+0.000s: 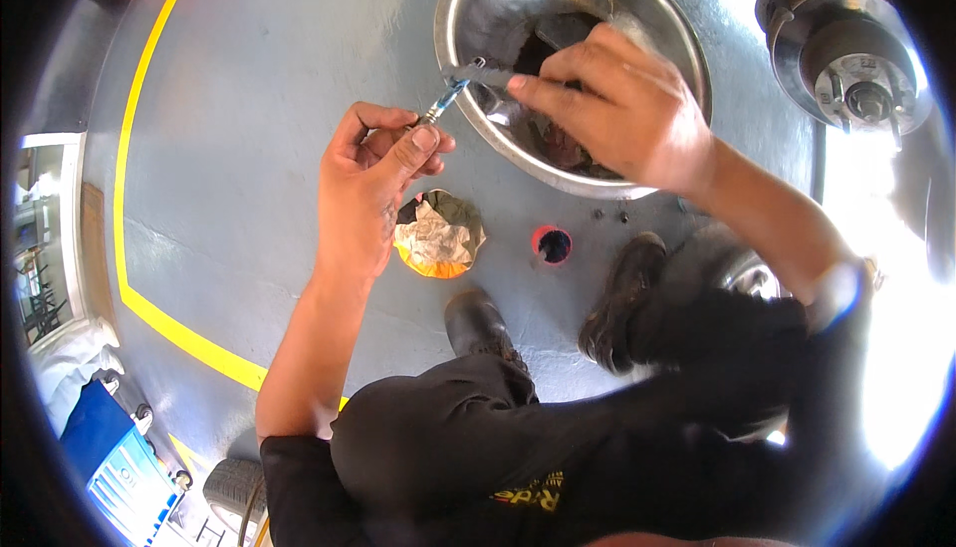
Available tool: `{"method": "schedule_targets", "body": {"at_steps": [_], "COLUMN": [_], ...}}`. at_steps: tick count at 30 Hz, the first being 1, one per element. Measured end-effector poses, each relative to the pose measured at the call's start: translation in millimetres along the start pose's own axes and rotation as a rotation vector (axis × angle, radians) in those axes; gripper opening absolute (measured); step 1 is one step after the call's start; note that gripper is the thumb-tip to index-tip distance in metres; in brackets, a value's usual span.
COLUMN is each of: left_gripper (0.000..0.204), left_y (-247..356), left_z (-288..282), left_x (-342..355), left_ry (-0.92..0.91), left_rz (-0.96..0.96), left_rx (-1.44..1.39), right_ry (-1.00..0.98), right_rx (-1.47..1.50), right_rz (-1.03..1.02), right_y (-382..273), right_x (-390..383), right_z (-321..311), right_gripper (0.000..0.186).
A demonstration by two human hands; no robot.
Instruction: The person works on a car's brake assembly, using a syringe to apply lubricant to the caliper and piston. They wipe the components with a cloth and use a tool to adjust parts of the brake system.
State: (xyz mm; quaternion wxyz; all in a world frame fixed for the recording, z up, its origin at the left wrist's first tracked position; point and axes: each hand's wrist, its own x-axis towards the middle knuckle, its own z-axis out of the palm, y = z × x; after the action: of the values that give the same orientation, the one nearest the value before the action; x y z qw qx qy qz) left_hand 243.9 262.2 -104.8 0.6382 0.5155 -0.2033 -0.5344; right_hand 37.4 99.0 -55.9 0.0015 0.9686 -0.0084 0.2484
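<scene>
My left hand (378, 174) pinches a slim metal pin (450, 98) between thumb and fingertips, its upper length smeared with blue grease. In my right hand (632, 114) is a thin dark strip-like tool (486, 75), blurred, its tip touching or very near the pin's upper end. Both hands are raised in front of a wide steel basin (450, 24) holding dark liquid or dirty parts that I cannot make out. Below them on the floor stands a small pink-red cup (551, 245) with dark blue contents. Beside it is a round container (438, 266) with crumpled paper or cloth.
A wheel hub with a brake disc (864, 94) hangs at the upper right. Several small dark bits (623, 217) lie below the basin. A yellow floor line (124, 179) runs along the left. A blue-and-white cart (115, 462) and a tyre (234, 492) stand lower left.
</scene>
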Motion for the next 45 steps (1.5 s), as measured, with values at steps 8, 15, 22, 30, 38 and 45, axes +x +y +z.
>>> {"method": "schedule_targets", "body": {"at_steps": [8,15,22,30,38,45], "left_gripper": [0.02,0.02,0.016,0.011,0.013,0.019], "left_y": [3.0,7.8,8.4,2.1,-5.7,-9.8], "left_z": [-3.1,-5.0,-6.4,-12.3,-25.4,-19.4], "left_x": [6.9,10.1,16.6,22.6,29.1,41.4], "left_ry": [-0.011,0.029,0.035,0.043,0.107,0.113], "left_rz": [0.251,0.297,0.287,0.276,0.355,0.48], "left_rx": [0.213,0.307,0.348,0.305,0.583,0.643], "right_ry": [0.002,0.12,0.084,0.103,0.053,0.016], "right_rx": [0.099,0.061,0.132,0.061,0.082,0.135], "right_rz": [-0.013,0.043,0.081,0.08,0.059,0.145], "right_y": [-7.9,6.8,2.6,5.8,16.9,7.1], "right_x": [9.1,12.4,15.8,16.9,16.4,26.7], "right_z": [-2.5,-1.8,7.2,17.0,26.7,25.0], "right_gripper": [0.034,0.029,0.027,0.024,0.03,0.022]}}
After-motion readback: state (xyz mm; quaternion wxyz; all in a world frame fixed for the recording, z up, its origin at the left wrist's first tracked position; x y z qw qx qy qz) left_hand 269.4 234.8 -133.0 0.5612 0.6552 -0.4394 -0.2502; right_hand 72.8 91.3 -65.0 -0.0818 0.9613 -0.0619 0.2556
